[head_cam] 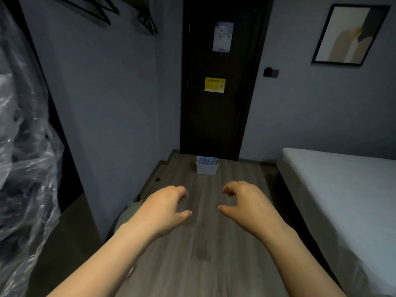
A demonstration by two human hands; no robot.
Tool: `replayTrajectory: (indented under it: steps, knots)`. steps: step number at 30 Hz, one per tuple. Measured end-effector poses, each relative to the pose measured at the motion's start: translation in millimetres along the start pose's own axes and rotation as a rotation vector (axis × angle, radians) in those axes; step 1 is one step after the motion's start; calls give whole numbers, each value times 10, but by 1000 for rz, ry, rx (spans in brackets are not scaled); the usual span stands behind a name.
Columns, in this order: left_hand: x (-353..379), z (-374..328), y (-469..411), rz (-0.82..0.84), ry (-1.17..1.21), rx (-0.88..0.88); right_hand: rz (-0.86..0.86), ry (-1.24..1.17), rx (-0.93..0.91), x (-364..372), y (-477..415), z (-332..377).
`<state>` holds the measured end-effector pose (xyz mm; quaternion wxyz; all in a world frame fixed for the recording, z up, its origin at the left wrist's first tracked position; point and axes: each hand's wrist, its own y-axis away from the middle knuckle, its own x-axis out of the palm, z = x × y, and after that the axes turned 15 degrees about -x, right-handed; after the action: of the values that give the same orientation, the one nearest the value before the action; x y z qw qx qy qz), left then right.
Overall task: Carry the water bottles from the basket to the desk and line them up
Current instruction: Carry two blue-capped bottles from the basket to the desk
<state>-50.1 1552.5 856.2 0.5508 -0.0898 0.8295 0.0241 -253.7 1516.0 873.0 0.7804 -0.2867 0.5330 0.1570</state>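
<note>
Basket (207,169), pale, is set on floor (214,232) by dark door (216,116); bluish bottles (207,161) are seen inside. Left hand (165,207) & right hand (246,202) are held apart, loosely curled, nothing gripped.

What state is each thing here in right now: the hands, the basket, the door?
Left hand: empty, fingers loosely curled.
Right hand: empty, fingers loosely curled.
Basket: upright on the floor by the door, bottles inside.
Door: closed.

Bottles (206,161) in basket (207,170): blurry, qty unclear
</note>
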Motion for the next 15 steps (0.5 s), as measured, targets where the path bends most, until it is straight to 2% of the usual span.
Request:
replayTrajectory:
  steps: [9,15]
  knots:
    - [189,-42,-1370,32,30,6,33,-20,2,184,-1100,-766]
    - [196,68,-2577,46,63,20,31,12,25,346,-2139,-1223]
